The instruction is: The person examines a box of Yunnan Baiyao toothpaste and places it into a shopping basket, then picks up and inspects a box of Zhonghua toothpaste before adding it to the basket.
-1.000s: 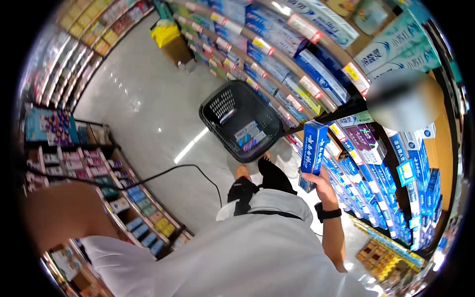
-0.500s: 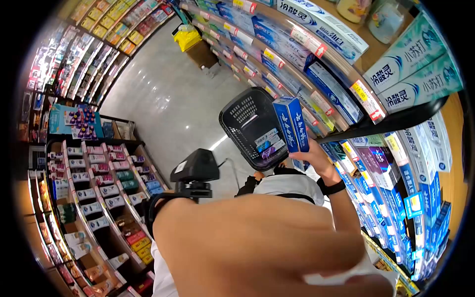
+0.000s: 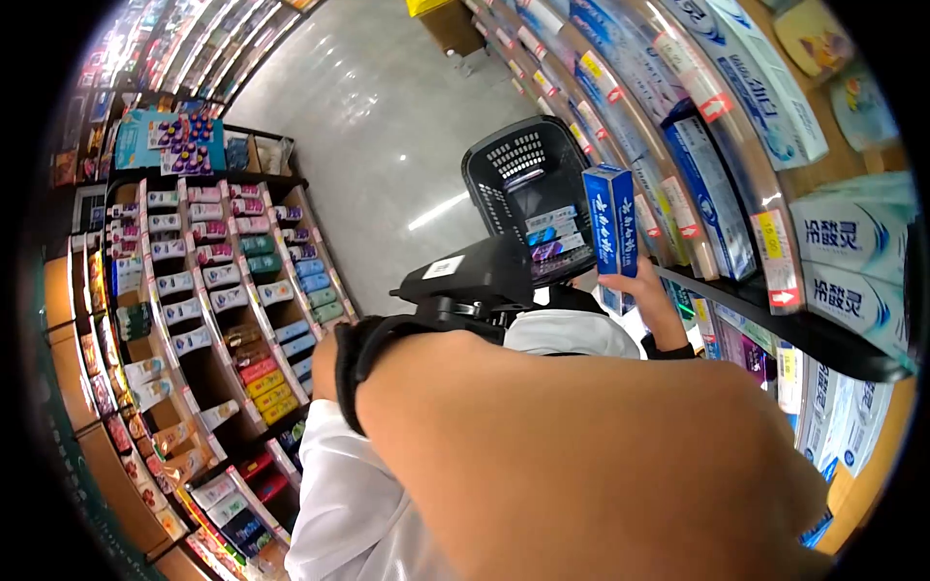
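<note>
My right hand [image 3: 644, 292] grips the lower end of a blue toothpaste box [image 3: 612, 218] with white lettering. The box stands upright, by the right edge of a black shopping basket [image 3: 480, 198]. In the basket lie toothpaste boxes [image 3: 554, 232] with blue and purple printing. Very close to the camera, my left hand [image 3: 591, 426] fills the lower middle. Its fingers are hidden or out of frame. A black strap [image 3: 351, 373] circles the left wrist and carries a black device [image 3: 470, 276] with a white label.
On the right, curved shelves hold toothpaste boxes [image 3: 702, 184] behind clear price rails [image 3: 770, 247]. A shelf unit with tubes and packets [image 3: 228, 295] stands on the left. Between them runs a grey floor [image 3: 358, 126]. A brown carton [image 3: 450, 27] sits at the far end.
The view has shifted, and the basket and box now appear further right. My left hand and its wrist device have moved right and look larger. My right hand keeps its hold on the box.
</note>
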The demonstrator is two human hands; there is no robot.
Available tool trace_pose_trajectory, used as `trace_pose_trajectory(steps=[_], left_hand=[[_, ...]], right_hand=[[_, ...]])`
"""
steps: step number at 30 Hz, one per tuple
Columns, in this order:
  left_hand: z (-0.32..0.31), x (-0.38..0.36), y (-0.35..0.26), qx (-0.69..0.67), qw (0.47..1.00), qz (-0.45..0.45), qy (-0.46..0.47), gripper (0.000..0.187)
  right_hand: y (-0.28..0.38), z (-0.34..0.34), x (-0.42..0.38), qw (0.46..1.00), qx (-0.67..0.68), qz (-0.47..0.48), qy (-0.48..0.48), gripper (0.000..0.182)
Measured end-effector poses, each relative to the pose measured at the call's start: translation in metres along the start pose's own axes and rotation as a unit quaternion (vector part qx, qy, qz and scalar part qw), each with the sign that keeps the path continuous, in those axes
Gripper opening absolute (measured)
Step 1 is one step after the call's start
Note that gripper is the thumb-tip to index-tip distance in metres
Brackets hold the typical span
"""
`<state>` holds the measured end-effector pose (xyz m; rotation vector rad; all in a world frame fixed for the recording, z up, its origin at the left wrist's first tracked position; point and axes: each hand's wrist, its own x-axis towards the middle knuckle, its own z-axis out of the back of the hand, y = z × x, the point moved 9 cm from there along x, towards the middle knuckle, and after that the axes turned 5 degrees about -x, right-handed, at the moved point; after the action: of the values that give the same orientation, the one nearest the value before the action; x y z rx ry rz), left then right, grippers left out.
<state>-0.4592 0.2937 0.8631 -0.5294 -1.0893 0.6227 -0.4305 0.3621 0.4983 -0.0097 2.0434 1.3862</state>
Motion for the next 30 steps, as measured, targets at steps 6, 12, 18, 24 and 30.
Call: trace_pose_trajectory(steps=[6, 12, 18, 24, 30], left_hand=[[0.036, -0.043, 0.065, -0.091, 0.988, 0.045, -0.118, 0.026], [0.075, -0.224, 0.218, 0.035, 0.889, 0.432, -0.149, 0.029], [-0.010, -0.532, 0.284, 0.236, 0.709, 0.625, 0.227, 0.045], [-0.088, -0.735, 0.282, -0.124, 0.563, 0.817, 0.010, 0.061], [-0.149, -0.784, 0.315, -0.212, 0.462, 0.861, -0.030, 0.088]], right_hand=[[-0.042, 0.028, 0.014, 0.999, -0.017, 0.039, -0.033, 0.033], [-0.087, 0.028, 0.031, 0.992, -0.056, -0.067, -0.086, 0.036], [-0.127, 0.006, 0.060, 0.982, 0.033, -0.140, -0.122, 0.032], [-0.214, 0.013, 0.128, 0.963, -0.161, -0.182, -0.115, 0.037], [-0.316, 0.024, 0.208, 0.855, -0.428, -0.291, -0.019, 0.039]])
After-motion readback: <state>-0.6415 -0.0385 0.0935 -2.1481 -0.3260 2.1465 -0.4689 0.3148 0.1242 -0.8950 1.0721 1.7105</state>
